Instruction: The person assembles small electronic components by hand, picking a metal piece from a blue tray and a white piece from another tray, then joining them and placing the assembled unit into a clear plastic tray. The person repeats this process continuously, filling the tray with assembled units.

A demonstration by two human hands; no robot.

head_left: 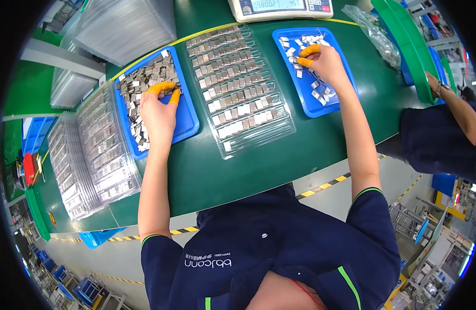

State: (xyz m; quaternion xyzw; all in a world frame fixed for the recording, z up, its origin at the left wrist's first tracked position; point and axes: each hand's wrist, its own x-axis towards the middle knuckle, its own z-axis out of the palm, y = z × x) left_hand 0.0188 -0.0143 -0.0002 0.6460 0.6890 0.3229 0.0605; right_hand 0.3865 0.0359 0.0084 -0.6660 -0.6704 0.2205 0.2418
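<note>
My left hand [157,116] reaches into a blue tray [189,121] heaped with small grey and white metal parts [147,77]. Its thumb and forefinger wear yellow finger cots and pinch a small metal part at the tips. My right hand [328,66], also in yellow finger cots, is over a second blue tray [313,109] with loose white parts [320,93]. Its thumb and forefinger curve together low among the parts; what lies between the tips is too small to make out. Between the trays lies a clear plastic blister tray [258,135], its rows mostly filled with such parts.
Stacked clear blister trays [106,155] holding parts stand at the left, with taller clear stacks [126,31] behind. A digital scale [282,11] sits at the back. A plastic bag [375,36] and a green bin [403,41] are at the right, beside a co-worker's hand [433,82].
</note>
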